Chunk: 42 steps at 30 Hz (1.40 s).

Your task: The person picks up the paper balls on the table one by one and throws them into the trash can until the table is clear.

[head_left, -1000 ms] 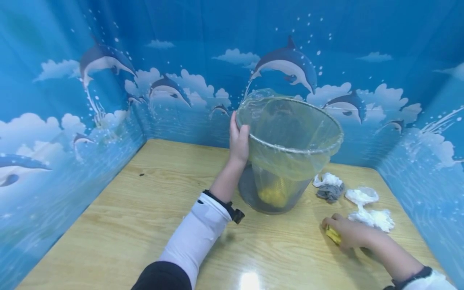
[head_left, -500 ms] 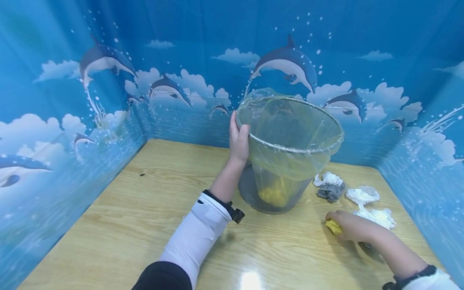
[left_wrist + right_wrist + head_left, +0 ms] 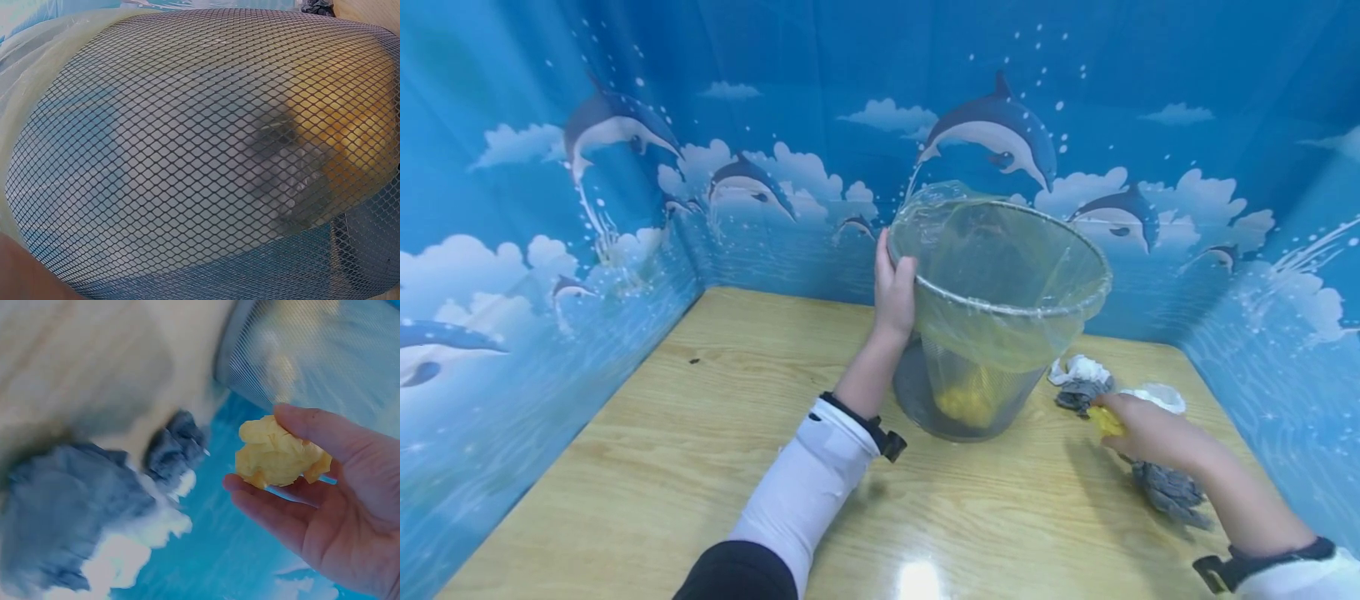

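My left hand (image 3: 895,296) grips the rim of a mesh wastebasket (image 3: 936,400), its thumb on the near side. The basket leans to the right, its mouth lined with a thin yellowish plastic bag (image 3: 1007,337). Through the mesh, in the left wrist view, crumpled yellow paper (image 3: 369,134) and a darker wad (image 3: 300,187) show at the bottom. My right hand (image 3: 1161,429) holds a crumpled yellow paper ball (image 3: 275,456) between thumb and fingers. It is raised over the table, right of the basket.
Beneath my right forearm lies a grey crumpled wad (image 3: 1172,496). Another grey wad (image 3: 1082,393) and a white one (image 3: 1082,368) lie right beside the basket. A white crumpled piece (image 3: 1161,396) is partly hidden behind my right hand. Dolphin-print curtains (image 3: 820,100) enclose the wooden table (image 3: 700,400).
My right hand has lifted the yellow paper ball and moved it away from me, uncovering the grey wad and covering the near white piece. My left hand and the basket have stayed put.
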Motion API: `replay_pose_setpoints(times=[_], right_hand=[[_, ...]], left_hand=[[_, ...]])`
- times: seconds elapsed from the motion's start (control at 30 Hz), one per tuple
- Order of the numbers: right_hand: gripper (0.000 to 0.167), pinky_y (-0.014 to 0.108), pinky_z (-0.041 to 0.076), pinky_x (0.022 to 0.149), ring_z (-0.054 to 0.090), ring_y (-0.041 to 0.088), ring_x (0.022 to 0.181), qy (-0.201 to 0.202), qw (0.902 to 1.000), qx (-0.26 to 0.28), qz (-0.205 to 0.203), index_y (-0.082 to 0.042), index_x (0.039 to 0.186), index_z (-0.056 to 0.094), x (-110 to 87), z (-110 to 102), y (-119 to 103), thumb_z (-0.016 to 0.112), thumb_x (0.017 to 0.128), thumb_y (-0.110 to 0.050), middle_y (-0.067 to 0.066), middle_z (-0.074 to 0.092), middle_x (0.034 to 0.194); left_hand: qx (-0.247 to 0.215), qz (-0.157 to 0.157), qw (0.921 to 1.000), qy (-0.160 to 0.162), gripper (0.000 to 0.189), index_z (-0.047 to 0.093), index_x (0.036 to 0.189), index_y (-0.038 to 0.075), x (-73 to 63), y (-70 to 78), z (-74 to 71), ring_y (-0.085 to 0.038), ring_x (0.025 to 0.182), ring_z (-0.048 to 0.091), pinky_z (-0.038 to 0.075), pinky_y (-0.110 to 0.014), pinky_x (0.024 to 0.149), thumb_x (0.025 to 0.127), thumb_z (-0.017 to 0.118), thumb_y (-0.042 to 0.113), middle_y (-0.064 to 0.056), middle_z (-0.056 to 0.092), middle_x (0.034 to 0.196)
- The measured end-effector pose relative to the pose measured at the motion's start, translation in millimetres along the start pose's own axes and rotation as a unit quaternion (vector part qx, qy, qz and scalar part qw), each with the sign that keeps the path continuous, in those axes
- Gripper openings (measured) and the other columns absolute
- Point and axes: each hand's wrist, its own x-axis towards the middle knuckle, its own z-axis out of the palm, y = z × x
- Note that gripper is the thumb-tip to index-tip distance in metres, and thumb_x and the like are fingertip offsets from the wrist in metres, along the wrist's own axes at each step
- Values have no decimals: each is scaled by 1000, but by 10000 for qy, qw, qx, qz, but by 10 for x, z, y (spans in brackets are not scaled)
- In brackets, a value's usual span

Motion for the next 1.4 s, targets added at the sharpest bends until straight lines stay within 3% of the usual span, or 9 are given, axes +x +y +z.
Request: replay_pose_setpoints(times=[0.23, 0.43, 0.57, 0.87, 1.1, 1.17, 1.27, 1.33, 1.4], right_hand=[[50, 54, 52, 77, 61, 45, 93, 534, 9982, -214, 156, 14, 122, 50, 25, -376, 51, 70, 84, -12, 31, 61, 107], [60, 61, 50, 79, 54, 55, 100, 911, 9925, -61, 809, 16, 135, 39, 47, -698, 30, 63, 90, -16, 43, 48, 123], [60, 56, 52, 67, 56, 50, 91, 1616, 9808, 136, 1082, 15, 138, 36, 67, -843, -13, 62, 93, -16, 41, 48, 117], [64, 65, 45, 83, 44, 52, 107, 2713, 9468, 852, 1507, 2, 150, 26, 125, -1137, -154, 52, 99, -26, 37, 38, 134], [68, 60, 49, 82, 48, 53, 112, 2888, 9386, 1003, 1597, -10, 154, 23, 245, -1335, -314, 52, 98, -37, 35, 42, 134], [70, 41, 57, 74, 50, 54, 111, 2897, 9378, 1048, 1599, -12, 154, 23, 289, -1375, -373, 52, 97, -40, 35, 43, 133], [71, 28, 55, 68, 51, 53, 113, 2925, 9366, 1167, 1535, -13, 154, 25, 362, -1419, -479, 53, 96, -42, 34, 45, 131], [70, 29, 53, 71, 50, 51, 114, 2943, 9365, 1241, 1446, -13, 153, 26, 411, -1430, -552, 53, 96, -43, 32, 46, 130], [69, 45, 52, 80, 50, 50, 117, 2929, 9377, 1316, 1329, -14, 153, 28, 459, -1433, -630, 53, 96, -43, 30, 47, 129]], left_hand=[[-37, -6, 10000, -22, 70, 12, 157, 20, -6, 3, 3, -22, 148, 20, 23, -45, 118, 92, 36, 29, -2, 14, 163], [-46, -34, 10000, 8, 70, 12, 157, 20, 2, 7, 4, -23, 148, 20, 23, -45, 118, 92, 36, 26, -2, 14, 163], [-71, -42, 10000, 17, 70, 12, 157, 19, 8, 14, 10, -23, 148, 20, 23, -45, 118, 91, 37, 25, -3, 14, 163], [-84, -76, 9999, 23, 70, 13, 157, 19, 12, 11, 2, -23, 148, 21, 24, -45, 118, 91, 37, 25, -2, 15, 163], [-33, -78, 10000, -23, 70, 11, 157, 21, 6, 7, -3, -22, 148, 19, 22, -46, 118, 92, 37, 27, -1, 13, 163], [-21, -83, 10000, -33, 70, 12, 157, 21, 4, 1, -6, -22, 148, 19, 22, -46, 118, 92, 37, 27, -1, 13, 163], [1, -84, 10000, -31, 70, 12, 157, 22, 4, -6, -9, -22, 148, 19, 22, -46, 119, 92, 37, 28, 0, 13, 163], [6, -81, 10000, -34, 70, 11, 157, 21, 5, -3, -8, -22, 148, 18, 21, -46, 119, 92, 36, 28, -1, 13, 163], [10, -82, 10000, -36, 70, 11, 157, 21, 7, 0, -6, -22, 148, 18, 21, -46, 119, 92, 36, 28, -1, 13, 163]])
